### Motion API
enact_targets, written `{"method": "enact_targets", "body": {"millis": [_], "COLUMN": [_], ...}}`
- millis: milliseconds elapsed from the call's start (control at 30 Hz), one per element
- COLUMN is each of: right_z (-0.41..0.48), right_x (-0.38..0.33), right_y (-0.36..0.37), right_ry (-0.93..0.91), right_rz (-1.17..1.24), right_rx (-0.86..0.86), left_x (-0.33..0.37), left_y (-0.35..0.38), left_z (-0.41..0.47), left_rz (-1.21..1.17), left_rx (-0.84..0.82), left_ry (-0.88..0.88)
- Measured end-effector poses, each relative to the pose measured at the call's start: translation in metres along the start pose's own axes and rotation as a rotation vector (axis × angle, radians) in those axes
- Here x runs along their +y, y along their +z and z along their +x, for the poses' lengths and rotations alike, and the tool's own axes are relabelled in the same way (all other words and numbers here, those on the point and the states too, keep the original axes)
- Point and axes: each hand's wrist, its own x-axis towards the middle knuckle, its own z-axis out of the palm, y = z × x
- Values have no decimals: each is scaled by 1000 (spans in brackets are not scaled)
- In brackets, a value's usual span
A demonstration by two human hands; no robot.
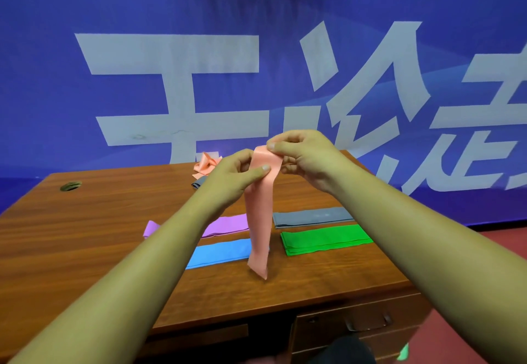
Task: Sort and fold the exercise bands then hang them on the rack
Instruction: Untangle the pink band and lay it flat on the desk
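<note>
A long pink band (259, 221) hangs folded from both my hands above the wooden desk (94, 221). My left hand (236, 175) pinches it just below the top with thumb and fingers. My right hand (302, 155) pinches its top fold. Its lower end dangles close to the desk. Flat on the desk lie folded bands: purple (225, 225), blue (222, 254), grey (310, 216) and green (325, 239). A crumpled pink band (204, 164) and a dark grey one (199, 183) sit at the desk's far edge.
A blue banner (142, 21) with large white characters fills the wall behind the desk. The desk has a round cable hole (70, 185) at far left and drawers (365, 323) at the front right. Red floor (507, 244) shows to the right. No rack is in view.
</note>
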Motion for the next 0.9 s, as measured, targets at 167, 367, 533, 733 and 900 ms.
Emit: {"method": "enact_targets", "body": {"millis": [167, 367, 533, 733, 900], "right_z": [6, 25, 37, 48, 57], "right_x": [-7, 4, 31, 73, 121], "right_y": [-6, -34, -67, -104, -126], "right_ry": [-86, -80, 27, 175, 358], "right_rz": [-105, -119, -50, 212, 289], "right_rx": [63, 221, 340, 455, 499], "left_x": [-12, -43, -67, -91, -117], "left_y": [1, 4, 0, -18, -16], "left_z": [-2, -9, -9, 3, 26], "left_rz": [-69, -234, -158, -141, -124], "left_rx": [-103, -333, -402, -318, 25], "left_ry": [-90, -256, -394, -514, -541]}}
